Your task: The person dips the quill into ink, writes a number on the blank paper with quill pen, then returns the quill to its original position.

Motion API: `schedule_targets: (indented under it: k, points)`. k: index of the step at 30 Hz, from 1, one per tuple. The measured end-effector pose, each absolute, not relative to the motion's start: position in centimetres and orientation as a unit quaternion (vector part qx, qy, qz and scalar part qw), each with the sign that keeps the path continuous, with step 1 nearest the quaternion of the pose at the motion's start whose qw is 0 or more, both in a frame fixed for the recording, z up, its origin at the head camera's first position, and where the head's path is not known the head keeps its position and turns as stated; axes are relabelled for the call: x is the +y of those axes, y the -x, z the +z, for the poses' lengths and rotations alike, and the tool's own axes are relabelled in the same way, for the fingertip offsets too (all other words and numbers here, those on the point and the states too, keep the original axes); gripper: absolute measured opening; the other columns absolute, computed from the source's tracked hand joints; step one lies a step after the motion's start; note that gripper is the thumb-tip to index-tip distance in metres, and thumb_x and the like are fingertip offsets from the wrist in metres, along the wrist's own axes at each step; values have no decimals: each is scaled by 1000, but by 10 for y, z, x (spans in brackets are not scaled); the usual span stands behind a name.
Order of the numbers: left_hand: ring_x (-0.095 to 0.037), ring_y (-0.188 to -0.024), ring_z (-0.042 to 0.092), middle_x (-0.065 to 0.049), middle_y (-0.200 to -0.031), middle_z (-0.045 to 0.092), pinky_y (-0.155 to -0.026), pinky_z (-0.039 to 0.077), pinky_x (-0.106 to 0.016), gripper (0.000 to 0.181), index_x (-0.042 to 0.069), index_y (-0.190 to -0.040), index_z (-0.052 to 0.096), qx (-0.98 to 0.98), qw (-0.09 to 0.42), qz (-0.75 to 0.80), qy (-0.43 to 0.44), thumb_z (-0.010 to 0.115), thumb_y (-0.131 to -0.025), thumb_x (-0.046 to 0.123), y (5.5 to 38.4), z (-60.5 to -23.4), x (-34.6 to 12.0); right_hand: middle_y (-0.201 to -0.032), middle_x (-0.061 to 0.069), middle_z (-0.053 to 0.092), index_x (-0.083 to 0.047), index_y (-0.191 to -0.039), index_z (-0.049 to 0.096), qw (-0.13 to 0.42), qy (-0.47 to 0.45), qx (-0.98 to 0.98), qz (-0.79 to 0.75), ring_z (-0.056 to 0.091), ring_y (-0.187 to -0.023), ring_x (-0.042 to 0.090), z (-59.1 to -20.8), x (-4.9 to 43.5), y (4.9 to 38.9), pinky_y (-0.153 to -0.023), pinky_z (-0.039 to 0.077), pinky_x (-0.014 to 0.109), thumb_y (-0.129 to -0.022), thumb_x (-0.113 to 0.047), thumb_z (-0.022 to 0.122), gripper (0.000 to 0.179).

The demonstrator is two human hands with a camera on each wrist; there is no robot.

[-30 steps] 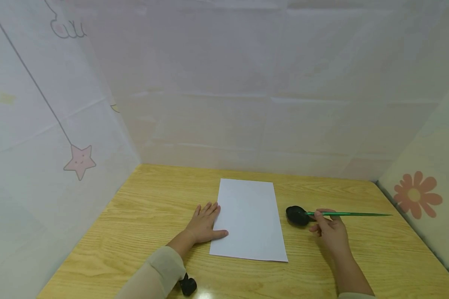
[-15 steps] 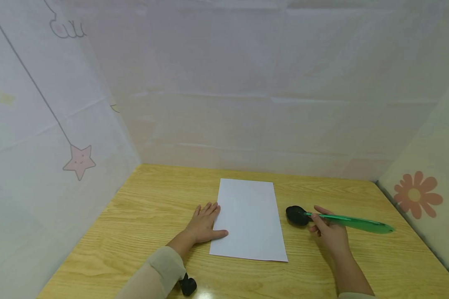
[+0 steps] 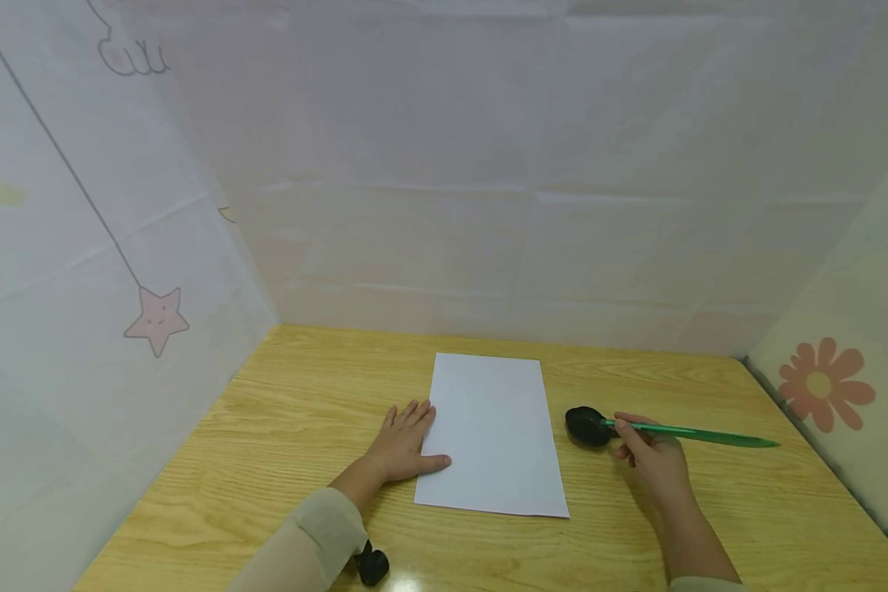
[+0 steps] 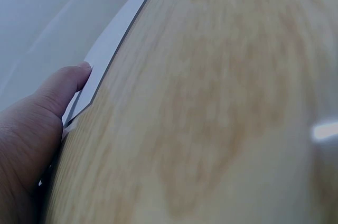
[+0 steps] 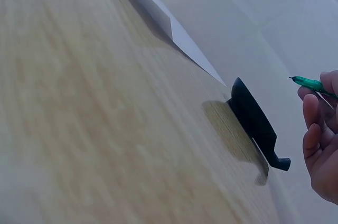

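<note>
A sheet of white paper [image 3: 492, 436] lies on the wooden table. My left hand [image 3: 405, 450] rests with spread fingers over its left edge, the thumb on the paper; in the left wrist view the thumb [image 4: 66, 86] touches the sheet's edge. My right hand [image 3: 654, 464] pinches a green pen [image 3: 699, 434] with a long, flat, leaf-like tail pointing right. The pen's dark tip [image 5: 292, 78] shows in the right wrist view, apart from the table. Close to the tip stands a black, rounded, dish-like object [image 3: 586, 427] with a short stub, right of the paper.
A black wrist device [image 3: 372, 566] shows under the left sleeve. Pale printed sheets [image 3: 488, 181] wall in the wooden tabletop [image 3: 326, 386] at the back and both sides.
The pen's broad tail turned face-on half a second ago and is now nearly edge-on again, its end slightly lower than at first. The right fingers shifted slightly left; the left hand and paper stayed put.
</note>
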State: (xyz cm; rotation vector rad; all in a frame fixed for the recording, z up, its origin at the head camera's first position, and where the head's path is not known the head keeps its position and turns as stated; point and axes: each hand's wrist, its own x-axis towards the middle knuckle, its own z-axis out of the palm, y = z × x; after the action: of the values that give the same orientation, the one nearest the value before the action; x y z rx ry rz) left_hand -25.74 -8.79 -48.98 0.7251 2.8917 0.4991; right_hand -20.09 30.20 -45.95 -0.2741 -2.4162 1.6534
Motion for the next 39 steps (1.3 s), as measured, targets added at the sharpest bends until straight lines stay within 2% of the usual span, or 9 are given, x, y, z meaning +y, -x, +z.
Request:
schedule_targets:
  k: [7,20,26,29,31,34,37,39]
  points:
    - [-31,-153,15,-11,-164,21,-123,7,-57,94,4,-155,27,954,60,167,-240,55,-89,65,257,-489,-88,-77,-11,65,-3,-119,60,97,93,-817,561,62,-65,9,-459,300,206,-60,50,23,-98,-42,58,44]
    - [-31,-153,15,-10,-164,21,-123,7,-57,94,5,-155,26,955,60,161,-242,54,-89,66,258,-489,-88,-72,-11,64,-3,-117,62,91,96,-821,555,61,-63,7,-461,302,212,-59,51,22,-97,-40,59,42]
    - [-31,-153,16,-10,-164,20,-123,7,-57,94,5,-155,26,955,62,160,-242,53,-89,66,258,-489,-88,-75,-11,63,-2,-116,63,86,109,-825,547,57,-64,6,-464,301,217,-59,50,22,-97,-37,61,40]
    - [-31,-153,15,-10,-164,20,-123,7,-57,94,5,-155,26,955,64,162,-241,53,-89,67,258,-490,-88,-80,-7,64,1,-120,62,85,111,-843,520,55,-64,7,-466,300,219,-59,48,22,-97,-37,60,44]
    - [-31,-153,15,-10,-164,20,-123,7,-57,94,5,-155,26,955,64,163,-240,53,-89,67,258,-490,-88,-90,0,67,0,-121,61,79,114,-856,497,56,-71,8,-467,299,219,-61,48,21,-98,-40,58,46]
    - [-30,-153,15,-9,-164,20,-123,7,-56,94,6,-155,26,955,63,163,-239,53,-89,67,258,-490,-88,-109,14,68,-1,-122,61,70,112,-876,464,63,-91,19,-468,298,219,-72,49,21,-98,-44,55,50]
    - [-30,-153,15,-9,-164,20,-123,7,-56,94,6,-155,26,955,64,163,-239,53,-89,67,258,-489,-88,-122,23,64,0,-122,62,70,104,-889,441,61,-113,33,-471,296,219,-89,51,33,-99,-45,54,51]
    - [-30,-153,15,-9,-164,20,-123,6,-56,94,6,-155,26,955,64,164,-239,53,-89,67,258,-489,-88,-123,25,64,1,-122,62,71,98,-892,435,58,-117,39,-473,296,220,-95,49,44,-99,-45,53,52]
